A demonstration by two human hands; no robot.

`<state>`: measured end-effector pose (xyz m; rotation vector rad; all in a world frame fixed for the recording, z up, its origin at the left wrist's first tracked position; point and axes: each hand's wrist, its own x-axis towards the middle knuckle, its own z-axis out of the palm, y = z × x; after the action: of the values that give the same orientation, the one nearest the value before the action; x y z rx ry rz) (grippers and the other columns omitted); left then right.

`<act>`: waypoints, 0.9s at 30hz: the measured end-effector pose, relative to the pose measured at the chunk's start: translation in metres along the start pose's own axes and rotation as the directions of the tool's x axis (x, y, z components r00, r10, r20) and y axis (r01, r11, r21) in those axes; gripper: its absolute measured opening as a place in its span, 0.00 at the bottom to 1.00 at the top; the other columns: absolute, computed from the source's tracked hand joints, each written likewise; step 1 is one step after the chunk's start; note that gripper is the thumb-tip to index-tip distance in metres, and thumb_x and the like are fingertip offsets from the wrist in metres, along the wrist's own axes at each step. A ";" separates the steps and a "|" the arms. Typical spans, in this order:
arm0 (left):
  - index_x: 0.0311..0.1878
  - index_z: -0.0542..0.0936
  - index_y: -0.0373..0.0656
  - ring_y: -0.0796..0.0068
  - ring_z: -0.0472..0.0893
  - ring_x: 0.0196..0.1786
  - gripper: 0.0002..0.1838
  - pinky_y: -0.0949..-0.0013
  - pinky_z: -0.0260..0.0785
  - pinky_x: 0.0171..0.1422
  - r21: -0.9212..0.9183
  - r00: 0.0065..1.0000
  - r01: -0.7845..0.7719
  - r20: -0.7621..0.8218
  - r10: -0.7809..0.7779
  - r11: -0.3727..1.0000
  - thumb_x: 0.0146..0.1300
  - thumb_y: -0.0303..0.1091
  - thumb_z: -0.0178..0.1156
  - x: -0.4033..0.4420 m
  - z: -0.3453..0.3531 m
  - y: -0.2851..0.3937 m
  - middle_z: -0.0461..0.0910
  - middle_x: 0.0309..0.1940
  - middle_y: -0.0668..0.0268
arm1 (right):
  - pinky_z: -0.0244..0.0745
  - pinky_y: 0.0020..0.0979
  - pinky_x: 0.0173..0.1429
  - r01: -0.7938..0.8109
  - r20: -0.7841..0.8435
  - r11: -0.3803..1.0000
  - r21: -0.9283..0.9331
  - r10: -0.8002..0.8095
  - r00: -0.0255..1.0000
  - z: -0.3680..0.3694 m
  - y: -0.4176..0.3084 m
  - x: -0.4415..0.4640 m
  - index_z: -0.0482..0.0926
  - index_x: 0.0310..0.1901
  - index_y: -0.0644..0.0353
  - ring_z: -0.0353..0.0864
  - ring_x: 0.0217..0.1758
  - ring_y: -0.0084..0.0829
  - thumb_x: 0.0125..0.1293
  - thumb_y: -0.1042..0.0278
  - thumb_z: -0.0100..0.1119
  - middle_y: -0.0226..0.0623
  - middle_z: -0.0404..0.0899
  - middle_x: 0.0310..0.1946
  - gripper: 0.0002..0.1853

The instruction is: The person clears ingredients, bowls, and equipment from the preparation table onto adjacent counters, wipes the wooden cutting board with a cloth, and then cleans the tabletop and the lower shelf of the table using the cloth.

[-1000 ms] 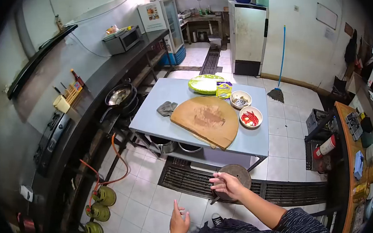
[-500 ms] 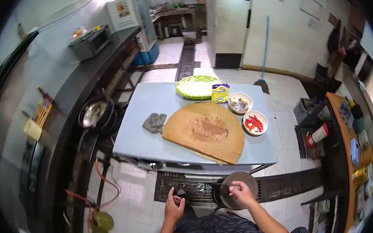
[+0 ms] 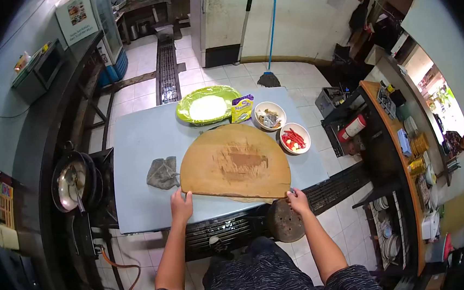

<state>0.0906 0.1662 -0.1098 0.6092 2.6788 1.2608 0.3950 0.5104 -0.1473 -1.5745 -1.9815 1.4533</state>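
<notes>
A half-round wooden cutting board (image 3: 203, 158) with a worn, scraped middle lies on the pale blue table (image 3: 134, 147), its straight edge toward me. At its near left corner, my left hand (image 3: 181, 208) is closed on the edge. My right hand (image 3: 298, 201) grips the near right corner between thumb and fingers. A crumpled grey cloth (image 3: 162, 173) lies just left of the board. Beyond it are a green oval dish covered in clear wrap (image 3: 185, 106), a yellow and purple packet (image 3: 242, 109), a bowl of brownish pieces (image 3: 260, 109) and a bowl of red chillies (image 3: 304, 146).
A round stool (image 3: 286, 222) stands under the near right edge of the table. To the left, a wok with a ladle (image 3: 63, 185) rests on the stove. Wooden shelving (image 3: 392, 132) with dishes runs along the right. A blue-handled mop (image 3: 272, 38) leans behind.
Both my hands have moved forward from in front of the table and taken hold of the cutting board's near corners. The board sits straighter to me, and my view has shifted closer.
</notes>
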 end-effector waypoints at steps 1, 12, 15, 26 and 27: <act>0.60 0.73 0.31 0.50 0.76 0.46 0.26 0.56 0.70 0.54 0.002 0.999 0.052 -0.005 -0.052 0.999 0.63 0.38 0.61 0.012 0.003 0.004 0.77 0.44 0.50 | 0.73 0.25 0.33 0.011 0.008 0.999 -0.032 -0.011 1.000 0.000 -0.013 -0.003 0.71 0.64 0.65 0.76 0.29 0.26 0.67 0.66 0.59 0.36 0.80 0.34 0.25; 0.50 0.80 0.31 0.56 0.81 0.43 0.21 0.62 0.73 0.50 -0.098 0.955 0.295 -0.009 -0.297 0.951 0.60 0.38 0.66 0.022 0.013 -0.006 0.82 0.44 0.50 | 0.71 0.25 0.33 0.059 -0.016 0.989 -0.133 -0.061 0.998 -0.004 -0.044 -0.025 0.81 0.56 0.62 0.73 0.26 0.25 0.64 0.68 0.61 0.34 0.82 0.30 0.18; 0.49 0.82 0.32 0.58 0.82 0.42 0.20 0.63 0.74 0.49 -0.132 0.955 0.285 -0.051 -0.294 0.949 0.59 0.38 0.67 0.013 0.010 -0.002 0.83 0.42 0.51 | 0.70 0.25 0.33 0.121 -0.020 0.983 -0.139 -0.125 0.992 -0.005 -0.038 -0.016 0.81 0.56 0.62 0.73 0.26 0.25 0.63 0.69 0.61 0.33 0.82 0.31 0.19; 0.49 0.82 0.32 0.61 0.84 0.40 0.20 0.66 0.74 0.50 -0.168 0.908 0.385 -0.104 -0.405 0.907 0.59 0.37 0.68 -0.043 0.010 -0.019 0.85 0.38 0.56 | 0.74 0.28 0.44 0.303 0.072 0.924 -0.234 -0.294 0.953 -0.011 -0.026 0.011 0.79 0.57 0.66 0.83 0.37 0.32 0.62 0.67 0.63 0.41 0.87 0.41 0.22; 0.49 0.81 0.32 0.61 0.84 0.39 0.20 0.66 0.74 0.50 -0.165 0.897 0.411 -0.104 -0.430 0.897 0.59 0.37 0.68 -0.048 0.009 -0.017 0.85 0.38 0.55 | 0.74 0.28 0.46 0.289 0.105 0.926 -0.243 -0.271 0.957 -0.013 -0.031 0.013 0.79 0.56 0.66 0.83 0.38 0.33 0.62 0.67 0.64 0.42 0.86 0.42 0.22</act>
<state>0.1317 0.1433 -0.1312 -0.0850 2.5945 1.3793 0.3801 0.5300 -0.1217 -1.2713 -2.4002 1.1939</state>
